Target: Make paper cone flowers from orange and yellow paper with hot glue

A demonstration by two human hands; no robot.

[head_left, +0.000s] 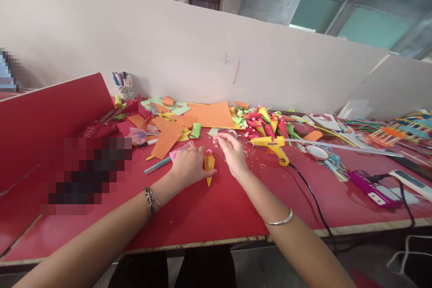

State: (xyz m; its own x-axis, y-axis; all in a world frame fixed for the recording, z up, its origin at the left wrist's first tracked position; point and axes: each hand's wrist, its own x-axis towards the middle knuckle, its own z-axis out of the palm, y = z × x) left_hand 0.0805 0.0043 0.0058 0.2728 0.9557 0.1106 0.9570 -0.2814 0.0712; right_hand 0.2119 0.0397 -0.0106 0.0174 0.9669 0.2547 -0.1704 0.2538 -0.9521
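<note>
A small yellow paper cone (pixel 209 162) points towards me on the red table, with a pink bit at its wide end. My left hand (pixel 189 165) is closed at its left side, the thumb lying across it; the other fingers are partly hidden. Just right of the cone, my right hand (pixel 232 153) is raised in a pinch. Whatever sits between thumb and fingertips is too small to make out. Under my left hand shows a clear bag with pink contents (pixel 175 155), beside a teal pen (pixel 158 165).
A yellow glue gun (pixel 272 147) lies at right, its black cord running off the front edge. Behind are a heap of coloured paper cones (pixel 261 125) and orange paper sheets (pixel 212 114). A purple power strip (pixel 374 189) lies far right, a pen cup (pixel 124 87) back left.
</note>
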